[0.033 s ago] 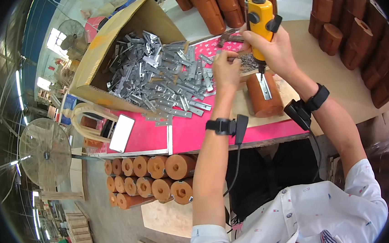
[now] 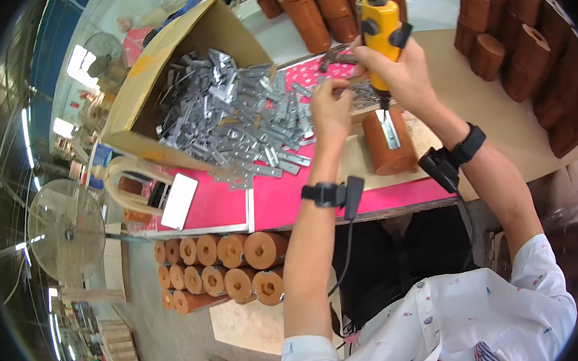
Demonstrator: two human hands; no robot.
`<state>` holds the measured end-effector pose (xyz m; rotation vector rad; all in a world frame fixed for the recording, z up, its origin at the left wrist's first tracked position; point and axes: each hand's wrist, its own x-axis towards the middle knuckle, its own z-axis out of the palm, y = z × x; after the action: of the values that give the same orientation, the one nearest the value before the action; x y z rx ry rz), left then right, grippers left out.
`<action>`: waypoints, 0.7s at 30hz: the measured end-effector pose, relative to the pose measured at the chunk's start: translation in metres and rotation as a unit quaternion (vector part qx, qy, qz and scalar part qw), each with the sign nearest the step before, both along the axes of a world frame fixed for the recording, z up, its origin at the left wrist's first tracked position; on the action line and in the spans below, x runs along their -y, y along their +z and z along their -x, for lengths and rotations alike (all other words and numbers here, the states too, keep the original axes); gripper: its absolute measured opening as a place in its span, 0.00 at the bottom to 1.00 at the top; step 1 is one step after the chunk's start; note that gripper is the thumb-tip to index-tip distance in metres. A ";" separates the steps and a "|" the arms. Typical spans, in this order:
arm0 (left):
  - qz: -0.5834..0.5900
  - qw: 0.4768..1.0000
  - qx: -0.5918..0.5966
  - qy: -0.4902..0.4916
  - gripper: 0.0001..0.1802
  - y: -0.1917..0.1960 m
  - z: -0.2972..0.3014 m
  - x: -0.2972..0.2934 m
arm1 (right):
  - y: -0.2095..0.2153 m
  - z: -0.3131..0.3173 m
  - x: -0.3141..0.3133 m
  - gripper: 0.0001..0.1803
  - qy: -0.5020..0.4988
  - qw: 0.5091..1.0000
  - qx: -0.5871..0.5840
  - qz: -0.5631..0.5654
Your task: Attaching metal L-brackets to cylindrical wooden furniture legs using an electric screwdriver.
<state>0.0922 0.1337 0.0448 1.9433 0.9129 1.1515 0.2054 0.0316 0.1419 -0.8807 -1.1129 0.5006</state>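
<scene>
My right hand (image 2: 402,70) is wrapped round a yellow power screwdriver (image 2: 381,34) held upright, bit downward. The bit meets the far end of a narrow silver metal plate (image 2: 390,132). That plate lies lengthwise on top of a reddish-brown wooden cylinder (image 2: 380,151), resting on its side on a light board (image 2: 353,162). Just left of the driver, my left hand (image 2: 331,113) is closed, thumb and fingertips pinched together; what they hold, if anything, is too small to make out. Behind the cylinder is a pile of small screws (image 2: 364,94). A hammer (image 2: 338,58) lies beyond my left hand.
A tipped cardboard box (image 2: 131,115) spills silver metal plates (image 2: 251,126) over the pink tabletop. A white phone-like slab (image 2: 180,201) leans near a wooden frame. Stacked brown cylinders (image 2: 530,53) stand at right and at the back; more cylinders (image 2: 239,279) are stacked below the table edge.
</scene>
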 end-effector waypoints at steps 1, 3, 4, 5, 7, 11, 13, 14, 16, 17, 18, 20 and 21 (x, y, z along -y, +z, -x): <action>0.037 0.996 0.069 -0.042 0.09 0.001 0.004 0.008 | 0.001 -0.001 0.002 0.16 -0.002 1.000 0.003 0.013; 0.124 0.979 0.131 -0.097 0.11 0.019 0.017 0.034 | -0.002 -0.009 -0.004 0.18 -0.060 0.997 0.037 0.017; 0.165 0.971 0.148 -0.090 0.11 0.022 0.024 0.043 | 0.004 -0.007 -0.004 0.19 -0.058 0.997 0.044 0.010; 0.170 0.974 0.125 -0.088 0.12 0.030 0.030 0.055 | 0.009 -0.005 -0.002 0.21 -0.058 0.997 0.051 0.005; 0.204 0.966 0.125 -0.098 0.14 0.031 0.041 0.072 | 0.024 0.002 0.008 0.22 -0.024 1.000 0.012 -0.008; 0.230 0.948 0.178 -0.130 0.18 0.033 0.041 0.101 | 0.038 0.001 0.023 0.22 -0.021 0.999 0.024 -0.036; 0.229 0.949 0.173 -0.133 0.20 0.034 0.041 0.108 | 0.045 0.004 0.033 0.23 0.032 0.999 -0.013 -0.021; 0.215 0.956 0.153 -0.131 0.21 0.033 0.041 0.110 | 0.045 0.006 0.033 0.23 0.041 0.998 -0.034 -0.029; 0.200 0.962 0.133 -0.131 0.22 0.031 0.041 0.114 | 0.045 0.006 0.034 0.23 0.027 0.999 -0.016 -0.032; 0.201 0.961 0.133 -0.136 0.22 0.032 0.040 0.116 | 0.045 0.005 0.035 0.23 0.018 0.999 0.000 -0.034; 0.189 0.965 0.123 -0.136 0.22 0.033 0.041 0.118 | 0.048 0.007 0.039 0.24 0.020 1.000 -0.002 -0.009; 0.179 0.968 0.113 -0.137 0.23 0.033 0.040 0.120 | 0.047 0.011 0.040 0.24 0.023 1.000 -0.008 -0.006; 0.170 0.969 0.110 -0.139 0.22 0.031 0.040 0.119 | 0.047 0.013 0.039 0.24 0.028 0.999 -0.015 -0.005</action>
<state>0.0517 0.0148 0.0759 1.5701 0.6457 0.9517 0.1929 -0.0078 0.1893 -0.8328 -1.1145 0.5525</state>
